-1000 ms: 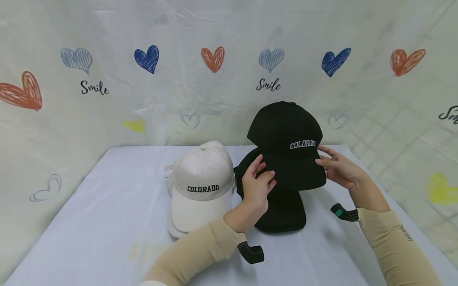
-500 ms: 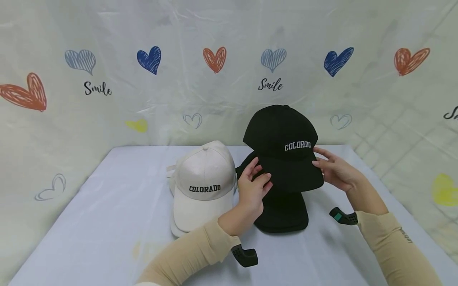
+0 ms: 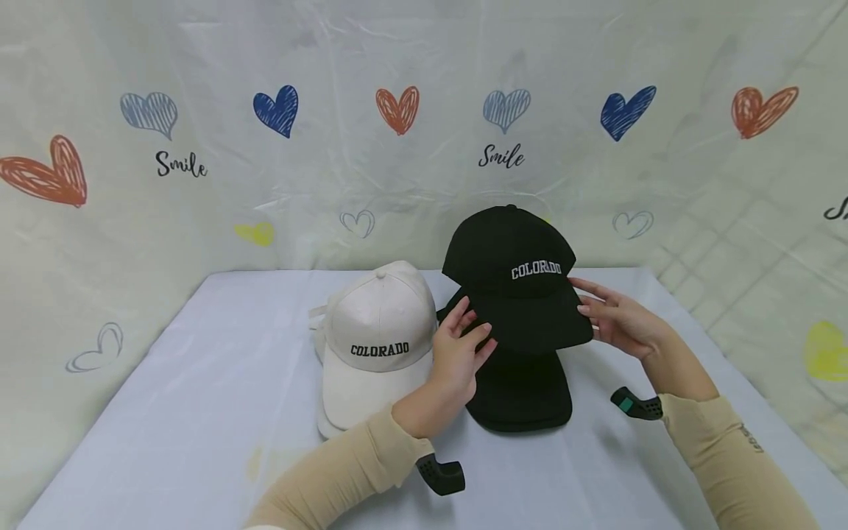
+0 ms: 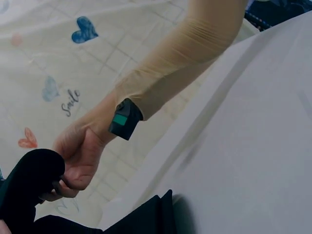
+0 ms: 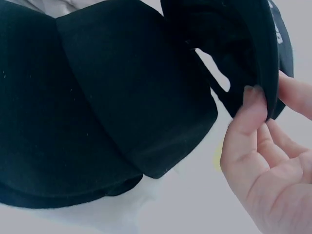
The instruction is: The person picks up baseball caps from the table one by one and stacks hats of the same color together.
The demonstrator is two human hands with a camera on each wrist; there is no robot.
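A black baseball cap with white COLORADO lettering hangs tilted over another black cap on the table, its brim toward me. My left hand holds the left edge of its brim, fingertips partly hidden behind it. At the brim's right edge my right hand pinches between thumb and fingers; the right wrist view shows its fingers on either side of the held cap's edge. The lower black cap fills much of that view. Layered brim edges show below in the left wrist view.
Left of the black caps, a white COLORADO cap lies on top of another light cap, close beside my left forearm. A white cloth covers the table. Behind stands a pale backdrop printed with hearts and "Smile".
The held black cap has come down and shifted left toward the lower black cap, both hands moving with it. The white caps stay on the table.
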